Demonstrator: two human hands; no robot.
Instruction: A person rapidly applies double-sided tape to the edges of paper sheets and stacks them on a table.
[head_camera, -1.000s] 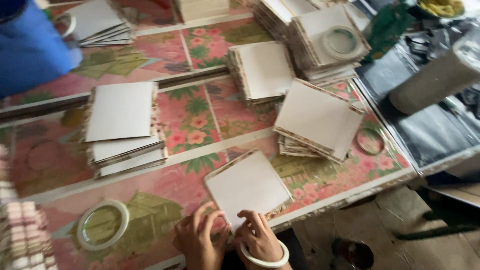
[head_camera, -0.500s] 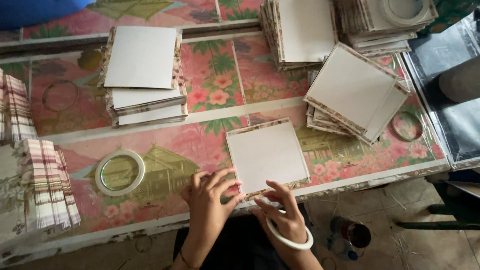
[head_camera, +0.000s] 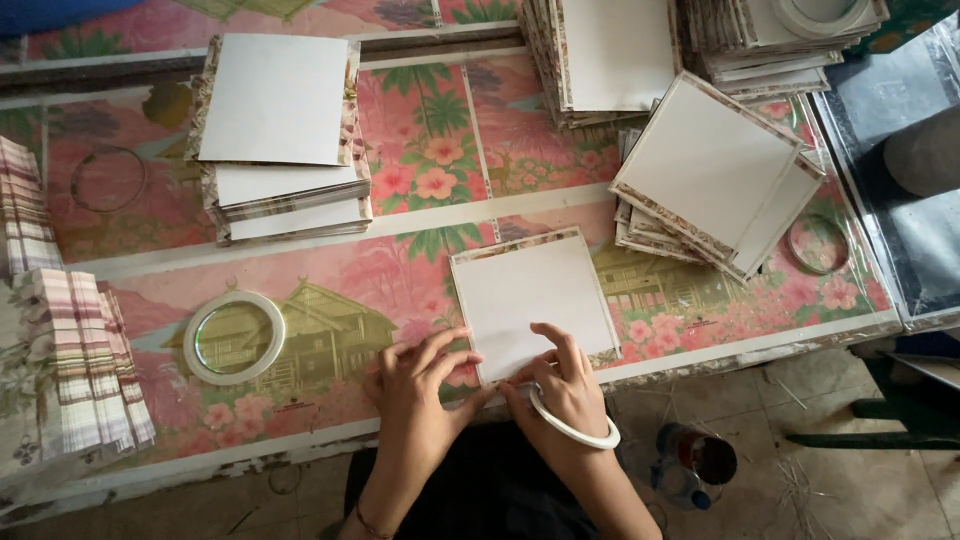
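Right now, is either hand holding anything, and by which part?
Both the left hand and right hand press their fingertips on the near edge of the white square card lying flat on the table; nothing is lifted.

Craft workshop (stacked card panels (head_camera: 283, 190))

No packages, labels, signs or screens are in view.

The hands (head_camera: 490, 385) hide the white square card's (head_camera: 530, 295) near corner; top stacks (head_camera: 790, 30) are cropped.
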